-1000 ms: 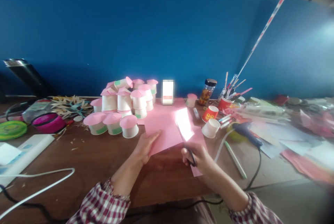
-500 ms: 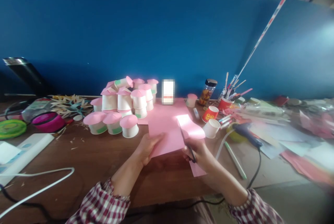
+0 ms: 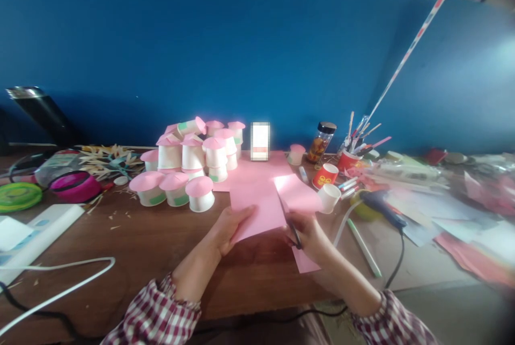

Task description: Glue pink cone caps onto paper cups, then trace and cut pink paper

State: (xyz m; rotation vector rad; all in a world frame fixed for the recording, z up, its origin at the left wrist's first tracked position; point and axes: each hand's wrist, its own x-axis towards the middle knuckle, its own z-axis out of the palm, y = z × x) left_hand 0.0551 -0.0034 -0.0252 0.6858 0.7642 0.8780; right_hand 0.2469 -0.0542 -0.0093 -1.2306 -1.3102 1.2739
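My left hand (image 3: 230, 229) grips the near left corner of a pink paper sheet (image 3: 257, 203), thumb on top. In my right hand (image 3: 309, 235) is a pair of scissors (image 3: 296, 235), dark-handled, its blades set into a cut along the sheet's right side. The strip of paper (image 3: 295, 195) right of the cut curls up over that hand, and its lower end hangs beneath. To the left stand several white paper cups with pink pointed paper caps (image 3: 200, 186), some stacked. More pink paper (image 3: 277, 162) lies flat behind the sheet.
On the right are a red paper cup (image 3: 325, 176), a white cup (image 3: 329, 198), a green-capped pen (image 3: 364, 248), a glue gun (image 3: 380, 208) and loose papers. A lidded jar (image 3: 322, 141) stands behind. At left lie a power strip (image 3: 44, 229) and white cable (image 3: 72, 264).
The strip right of the cut has shifted slightly to the right over my right hand. Both hands stay nearly in place, and the view has moved a little.
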